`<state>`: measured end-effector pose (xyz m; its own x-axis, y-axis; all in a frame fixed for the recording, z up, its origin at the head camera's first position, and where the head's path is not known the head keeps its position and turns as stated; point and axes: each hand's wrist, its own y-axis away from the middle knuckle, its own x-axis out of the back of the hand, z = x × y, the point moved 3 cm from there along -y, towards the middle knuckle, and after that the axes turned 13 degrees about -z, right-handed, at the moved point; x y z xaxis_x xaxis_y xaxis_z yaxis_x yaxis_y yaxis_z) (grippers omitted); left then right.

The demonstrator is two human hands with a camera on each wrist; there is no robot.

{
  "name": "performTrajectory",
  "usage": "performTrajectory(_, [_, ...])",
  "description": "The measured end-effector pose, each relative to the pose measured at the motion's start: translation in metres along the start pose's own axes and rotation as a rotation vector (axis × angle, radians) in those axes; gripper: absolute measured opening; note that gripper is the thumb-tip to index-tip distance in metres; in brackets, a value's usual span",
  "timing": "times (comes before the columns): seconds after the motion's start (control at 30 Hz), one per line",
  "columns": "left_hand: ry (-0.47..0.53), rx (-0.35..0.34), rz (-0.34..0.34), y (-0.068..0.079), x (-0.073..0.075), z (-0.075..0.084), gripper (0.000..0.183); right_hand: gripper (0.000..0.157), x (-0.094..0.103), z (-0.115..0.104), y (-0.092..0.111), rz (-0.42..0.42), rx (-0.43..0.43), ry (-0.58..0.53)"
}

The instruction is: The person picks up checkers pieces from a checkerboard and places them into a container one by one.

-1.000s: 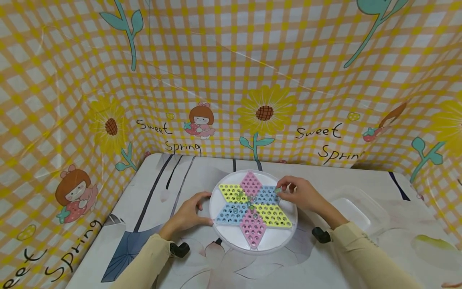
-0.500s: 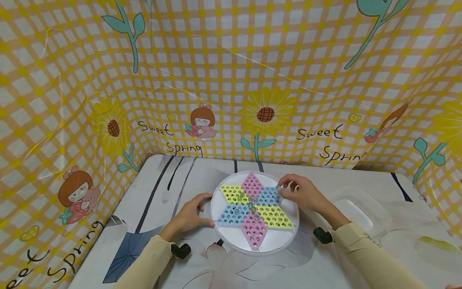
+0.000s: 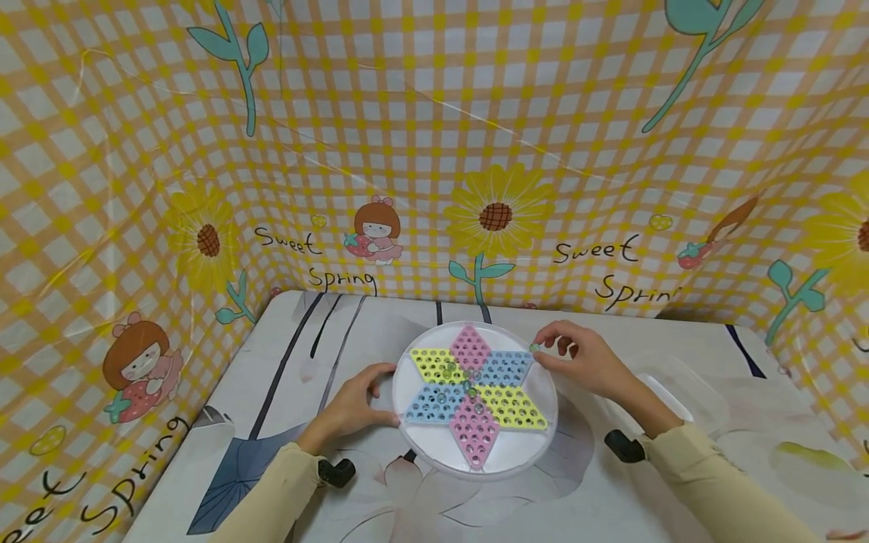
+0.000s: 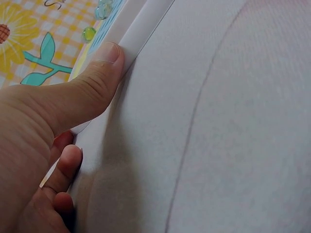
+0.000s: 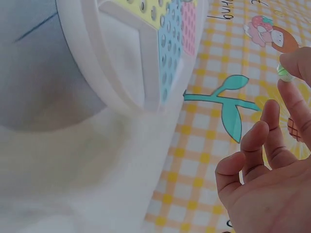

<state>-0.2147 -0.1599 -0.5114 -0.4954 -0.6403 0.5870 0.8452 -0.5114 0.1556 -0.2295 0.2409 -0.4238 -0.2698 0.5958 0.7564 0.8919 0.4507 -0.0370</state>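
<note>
A round white Chinese checkers board [image 3: 426,445] with a pink, yellow and blue six-pointed star lies on the table. My left hand [image 3: 353,403] holds its left rim; in the left wrist view the thumb [image 4: 97,73] presses on the white edge, with the other fingers lower along the side. Several clear marbles [image 3: 468,386] sit in holes near the star's middle and left side. Over the board's upper right rim, my right hand [image 3: 580,360] pinches a green-and-white marble [image 5: 284,74] between thumb and index finger. Its other fingers are loosely bent.
A clear plastic lid or tray [image 3: 668,396] stands on the table right of the board, partly behind the right forearm. The patterned table [image 3: 326,520] meets a yellow checked cloth [image 3: 421,136] hung behind and at the sides.
My right hand, pinching the marble, has moved right from over the upper right blue point toward the board's rim. The left hand keeps its place on the rim.
</note>
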Motion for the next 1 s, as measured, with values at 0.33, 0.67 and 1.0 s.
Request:
performTrajectory(0.33, [-0.006,-0.012,0.002,0.002,0.001,0.002,0.091,0.015,0.02,0.005,0.027,0.078,0.026,0.028])
performTrajectory(0.67, [-0.007,-0.012,-0.013,0.001,-0.003,-0.001,0.091,0.016,0.038,0.028,0.062,0.141,-0.023,0.05])
performTrajectory(1.0, [-0.033,-0.064,-0.005,0.002,-0.001,-0.001,0.09,0.018,0.053,0.058,0.085,0.185,-0.061,0.057])
